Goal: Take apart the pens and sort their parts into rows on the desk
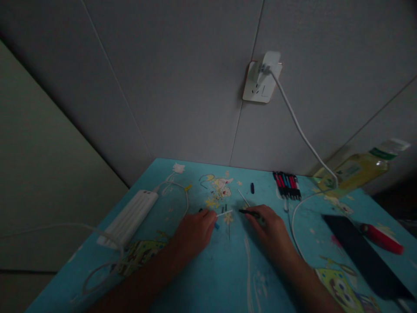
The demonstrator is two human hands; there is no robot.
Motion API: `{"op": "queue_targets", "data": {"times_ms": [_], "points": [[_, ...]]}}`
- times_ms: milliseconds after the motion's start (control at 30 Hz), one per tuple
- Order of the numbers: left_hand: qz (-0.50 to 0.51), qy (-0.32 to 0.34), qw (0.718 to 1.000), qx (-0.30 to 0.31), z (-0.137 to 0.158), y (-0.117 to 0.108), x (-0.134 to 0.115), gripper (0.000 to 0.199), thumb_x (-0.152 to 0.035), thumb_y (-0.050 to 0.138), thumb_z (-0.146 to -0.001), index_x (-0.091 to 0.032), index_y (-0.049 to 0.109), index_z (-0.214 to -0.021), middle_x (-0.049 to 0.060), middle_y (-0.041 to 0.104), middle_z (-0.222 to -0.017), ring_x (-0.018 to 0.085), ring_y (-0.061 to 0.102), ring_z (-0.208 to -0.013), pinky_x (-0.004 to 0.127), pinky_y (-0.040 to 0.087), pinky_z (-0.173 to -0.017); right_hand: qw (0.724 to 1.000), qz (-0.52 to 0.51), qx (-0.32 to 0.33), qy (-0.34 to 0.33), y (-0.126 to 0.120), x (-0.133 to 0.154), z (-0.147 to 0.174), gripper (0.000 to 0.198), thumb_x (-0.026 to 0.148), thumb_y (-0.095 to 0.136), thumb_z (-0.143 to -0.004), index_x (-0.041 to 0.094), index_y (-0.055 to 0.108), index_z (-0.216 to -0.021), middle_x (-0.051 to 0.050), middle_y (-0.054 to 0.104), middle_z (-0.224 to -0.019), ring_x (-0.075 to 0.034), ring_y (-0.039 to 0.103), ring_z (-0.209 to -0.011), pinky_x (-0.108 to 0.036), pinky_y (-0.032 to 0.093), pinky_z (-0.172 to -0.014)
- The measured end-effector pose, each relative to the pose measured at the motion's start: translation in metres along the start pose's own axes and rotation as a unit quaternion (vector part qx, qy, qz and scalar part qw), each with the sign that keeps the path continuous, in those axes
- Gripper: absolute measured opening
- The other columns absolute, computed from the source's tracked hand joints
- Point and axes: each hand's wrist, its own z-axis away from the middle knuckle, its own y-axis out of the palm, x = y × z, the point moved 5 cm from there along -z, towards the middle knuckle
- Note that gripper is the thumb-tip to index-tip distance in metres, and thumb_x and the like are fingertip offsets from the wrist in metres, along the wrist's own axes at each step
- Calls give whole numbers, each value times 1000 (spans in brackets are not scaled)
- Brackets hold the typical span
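My left hand [198, 229] is closed on a thin white pen refill [224, 213], which points right toward my other hand. My right hand [267, 226] pinches a dark pen part [248, 212], its narrow end facing left. A gap separates the two pieces. Just behind my right hand lies another thin white stick [243, 197]. Between the hands, a few small dark pieces [224, 208] rest on the blue patterned tabletop [215, 278], and a small blue piece [216, 226] sits beside my left fingers. Farther back is a short black piece [252, 188].
Several red, blue and black pens [287, 185] lie in a row at the back right. A bottle of yellow liquid [358, 169], a dark flat board [365, 254] and a red-handled object [382, 239] are on the right. A white power strip [130, 217] and cables lie left.
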Motion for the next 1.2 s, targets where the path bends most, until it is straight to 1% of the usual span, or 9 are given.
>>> {"op": "queue_targets", "data": {"times_ms": [167,300,433,533,633,700,900,1033,1200], "points": [[5,-39,999,-30,1,3,8,27,-28,33,-103,-21,57,-93,4,66,-83,18,64,-72,28,41,-64,994,104,22,0,16,-10,3,18,28,56,-94,22,71,-102,-9,67,-97,-25,61,-94,-41,49,-87],[25,-55,997,-51,1,1,10,25,-29,33,-102,-21,53,-90,2,63,-78,16,60,-65,27,39,-61,988,156,13,-8,24,-2,-1,23,28,58,-94,22,69,-112,-10,64,-105,-26,58,-97,-42,46,-89],[187,-54,978,-78,0,-4,7,26,-33,34,-101,-21,51,-85,0,56,-72,15,55,-65,27,40,-64,982,182,30,-49,39,20,-15,23,29,58,-95,23,68,-115,-10,63,-106,-26,56,-99,-41,43,-89],[422,-96,898,-80,-2,0,6,28,-44,39,-100,-21,50,-88,-5,44,-64,11,46,-55,22,36,-54,975,194,53,-91,50,31,-23,24,29,59,-94,26,68,-116,-9,63,-107,-25,55,-101,-40,42,-88],[643,-145,750,-50,-4,12,2,31,-54,43,-96,-23,47,-97,-9,36,-62,6,30,-41,18,24,-40,973,203,50,-94,53,30,-25,23,28,56,-96,27,68,-116,-8,64,-106,-24,56,-100,-39,41,-87],[724,-144,673,-47,-7,15,-1,30,-54,47,-95,-25,43,-101,-11,35,-63,5,28,-39,16,22,-37,973,208,43,-86,53,27,-26,23,28,54,-98,27,69,-114,-8,65,-103,-24,56,-99,-39,40,-86],[829,-162,533,-48,-10,9,-3,31,-52,56,-92,-26,39,-95,-10,36,-63,6,36,-43,15,31,-38,968,233,37,-84,51,29,-29,19,30,55,-97,24,72,-104,-8,67,-98,-25,56,-98,-40,38,-86],[861,-173,478,-31,-10,7,0,37,-60,49,-92,-25,39,-86,-9,26,-59,8,33,-44,14,26,-34,965,250,34,-75,50,30,-29,19,26,53,-97,23,72,-99,-9,68,-98,-25,55,-97,-40,37,-86],[840,-186,509,-33,-8,15,8,43,-62,50,-92,-23,39,-78,-10,26,-55,6,22,-39,13,14,-31,958,276,25,-72,49,29,-25,18,21,53,-95,21,71,-96,-10,67,-97,-26,54,-97,-41,34,-86]]}}
